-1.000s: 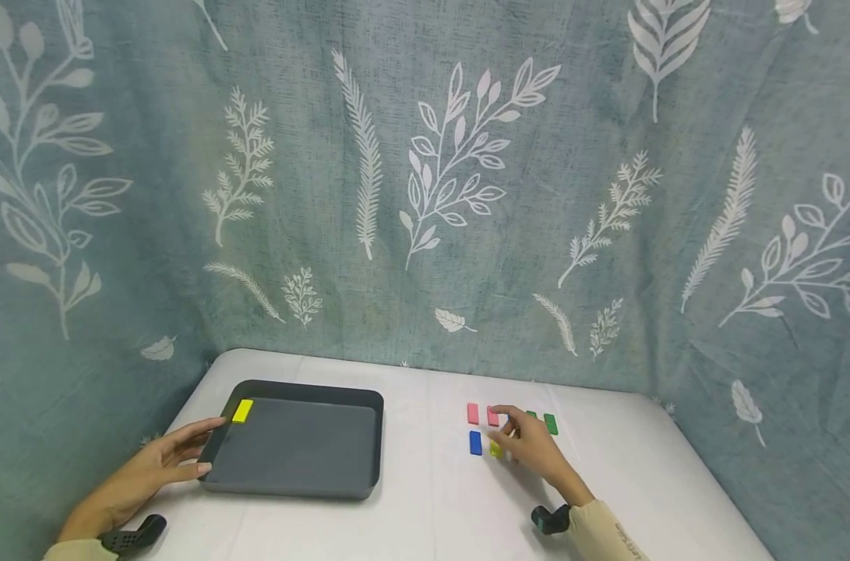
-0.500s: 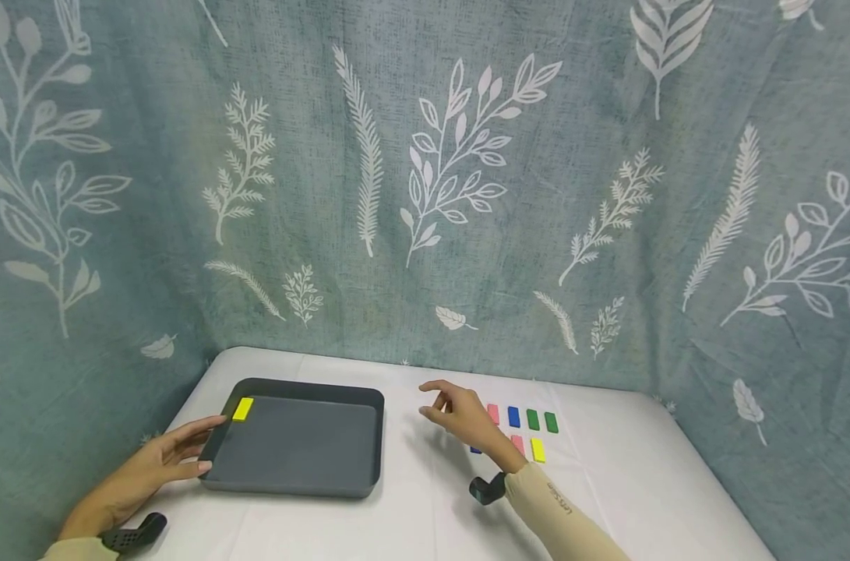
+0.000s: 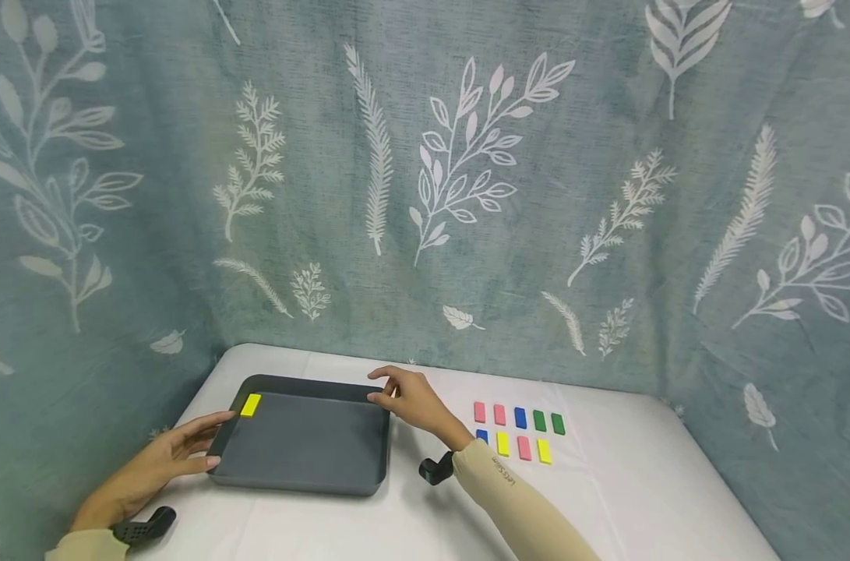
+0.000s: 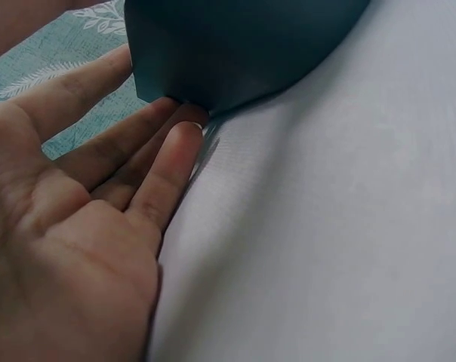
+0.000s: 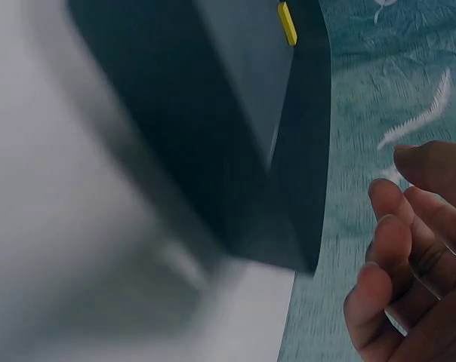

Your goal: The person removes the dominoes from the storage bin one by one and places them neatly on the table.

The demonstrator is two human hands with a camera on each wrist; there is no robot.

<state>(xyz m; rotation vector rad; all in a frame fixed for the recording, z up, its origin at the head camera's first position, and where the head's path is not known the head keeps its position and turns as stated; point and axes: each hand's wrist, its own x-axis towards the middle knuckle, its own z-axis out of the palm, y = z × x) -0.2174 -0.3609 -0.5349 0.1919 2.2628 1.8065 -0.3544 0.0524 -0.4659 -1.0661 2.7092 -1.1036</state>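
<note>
A dark grey rectangular tray [image 3: 305, 446] lies on the left part of the table, with one yellow block [image 3: 251, 405] in its far left corner. My left hand [image 3: 160, 466] is at the tray's left side, fingers extended and relaxed. In the left wrist view its fingertips meet the lower edge of the tray wall [image 4: 251, 45]. Over the tray's far right corner is my right hand [image 3: 412, 399], thumb and fingers loosely bent with nothing between them. The right wrist view shows those bent fingers [image 5: 389, 240] beside the tray wall [image 5: 164, 128].
Two rows of small blocks lie right of the tray: pink [image 3: 479, 412], blue [image 3: 520, 418], green [image 3: 558, 424] and yellow [image 3: 544, 451]. A white cloth [image 3: 649, 483] covers the table. A leaf-patterned teal curtain [image 3: 368, 296] hangs behind and at both sides.
My right hand has moved left from the blocks to the tray's far right corner, bringing the rows back into sight. The left hand stays at the tray. The head view has shifted slightly.
</note>
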